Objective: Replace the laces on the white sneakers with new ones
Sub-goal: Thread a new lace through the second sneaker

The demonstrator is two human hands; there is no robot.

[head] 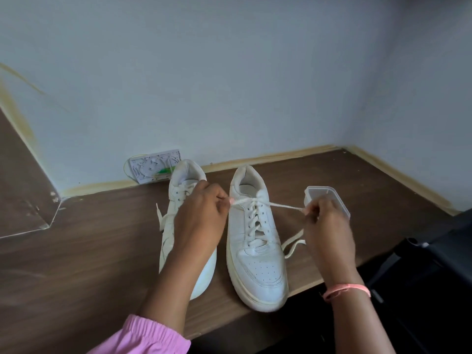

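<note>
Two white sneakers stand side by side on the brown table, toes toward me. The right sneaker (255, 251) is laced with a cream lace (255, 218) up to its top eyelets. My left hand (199, 215) pinches one lace end just left of the top eyelets. My right hand (324, 223) pinches the other end, which is stretched taut to the right. A loose stretch of lace (293, 245) trails on the table below my right hand. The left sneaker (178, 208) lies partly behind my left arm, with a loose lace end (161, 217) hanging off its left side.
A clear plastic container (329, 198) sits behind my right hand. A small white patterned card (153, 166) leans on the wall behind the left sneaker. A clear plastic sheet (28, 175) rests at the far left. The table's front edge (306, 290) runs close to the right sneaker's toe; a dark chair (434, 264) stands beyond.
</note>
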